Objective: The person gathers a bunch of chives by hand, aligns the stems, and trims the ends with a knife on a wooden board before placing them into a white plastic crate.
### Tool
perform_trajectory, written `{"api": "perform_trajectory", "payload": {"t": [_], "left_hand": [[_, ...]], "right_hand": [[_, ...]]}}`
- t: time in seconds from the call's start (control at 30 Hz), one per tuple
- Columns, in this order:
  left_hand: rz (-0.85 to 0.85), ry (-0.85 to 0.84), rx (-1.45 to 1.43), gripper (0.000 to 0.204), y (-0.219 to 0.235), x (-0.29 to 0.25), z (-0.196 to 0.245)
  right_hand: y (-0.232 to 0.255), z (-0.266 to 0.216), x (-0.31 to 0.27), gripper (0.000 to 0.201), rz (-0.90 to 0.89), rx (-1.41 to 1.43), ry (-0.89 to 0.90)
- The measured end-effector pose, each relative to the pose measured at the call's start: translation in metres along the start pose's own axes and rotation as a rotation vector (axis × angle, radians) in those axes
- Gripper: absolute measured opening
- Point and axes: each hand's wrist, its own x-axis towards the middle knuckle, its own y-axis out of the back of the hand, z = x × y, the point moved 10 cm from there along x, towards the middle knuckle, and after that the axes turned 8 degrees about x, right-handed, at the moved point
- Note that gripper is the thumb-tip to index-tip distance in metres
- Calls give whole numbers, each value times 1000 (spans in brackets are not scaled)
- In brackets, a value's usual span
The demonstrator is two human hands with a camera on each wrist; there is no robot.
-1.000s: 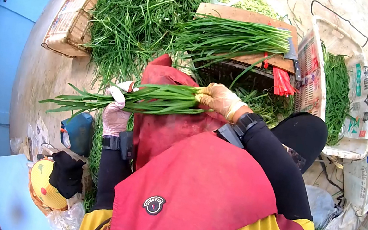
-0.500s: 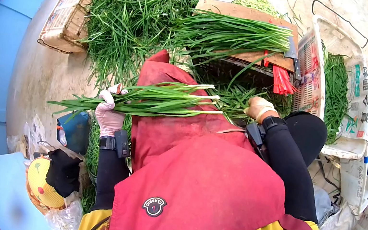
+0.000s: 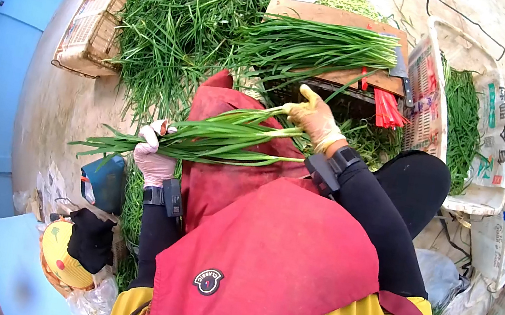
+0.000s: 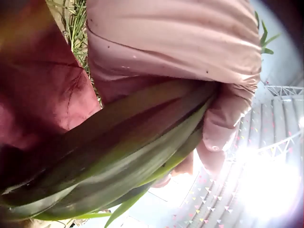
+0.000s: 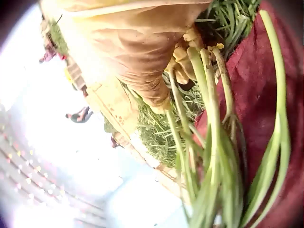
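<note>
A gloved left hand point(image 3: 153, 159) grips a bunch of garlic chives point(image 3: 222, 139) around its leafy part, above the red apron. In the left wrist view the pink-gloved fingers point(image 4: 173, 38) curl over the flat green leaves point(image 4: 128, 142). At the pale stem ends is the gloved right hand point(image 3: 318, 123), thumb side raised, holding some of the stems, which bend up toward it. In the right wrist view several stems point(image 5: 211, 104) reach its yellowish fingers point(image 5: 147, 71), while one stem point(image 5: 280, 85) stands apart over the apron.
A large heap of chives point(image 3: 180, 32) lies in front. Beside it, a wooden board point(image 3: 329, 15) carries a neat chive bundle point(image 3: 331, 47), a knife point(image 3: 402, 69) and red strips point(image 3: 387, 110). Plastic baskets stand left point(image 3: 92, 27) and right point(image 3: 432, 101).
The right hand let go of the stem ends, moved right toward the greens below the board, then came back to the stems. The left hand keeps its hold on the bunch.
</note>
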Motion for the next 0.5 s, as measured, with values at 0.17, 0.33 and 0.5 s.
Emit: {"api": "perform_trajectory", "payload": {"t": [0.17,0.33,0.5], "left_hand": [[41,10,29,13,1,-1,-6],[-10,41,16,13,1,-1,-9],[-29,48,64,12,-12,-2,-14]], "right_hand": [[23,-18,-19,52,243,-549,345],[-8,-57,-41,44,88,-934,354],[-46,25,-7,36,-340,-211,-21]]}}
